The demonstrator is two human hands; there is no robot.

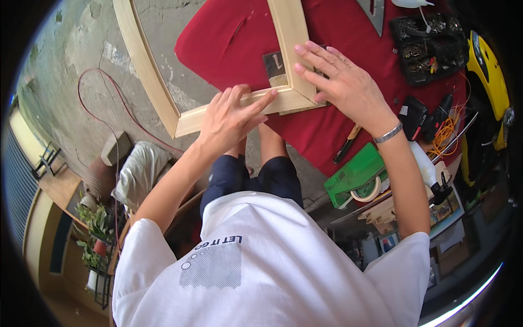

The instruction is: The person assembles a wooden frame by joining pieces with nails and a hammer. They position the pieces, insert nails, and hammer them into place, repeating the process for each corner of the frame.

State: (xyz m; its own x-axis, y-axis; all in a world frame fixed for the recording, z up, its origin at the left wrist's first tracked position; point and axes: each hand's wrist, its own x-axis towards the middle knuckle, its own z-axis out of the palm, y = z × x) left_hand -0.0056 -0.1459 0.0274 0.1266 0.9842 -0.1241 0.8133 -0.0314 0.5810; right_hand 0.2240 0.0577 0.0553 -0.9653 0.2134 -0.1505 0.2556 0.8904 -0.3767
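Observation:
A pale wooden frame [148, 76] lies partly on a red-covered table [229, 41], its left side out over the floor. My left hand [231, 117] grips the near rail, with the index finger stretched along the wood toward the near right corner. Over that mitred corner rests my right hand [346, 84], fingers straight and spread, their tips on the right-hand rail. Beneath the corner shows a small dark plate [274, 64] with a pale mark, beside a bit of wood. The far end of the frame is cut off by the view's edge.
At the right stand a black tray of small hardware [427, 49], a cordless drill [438, 117], an orange cord [451, 131] and a green tape dispenser [354, 171]. A chisel-like tool [347, 143] lies near the table edge. A red hose [122, 103] crosses the floor.

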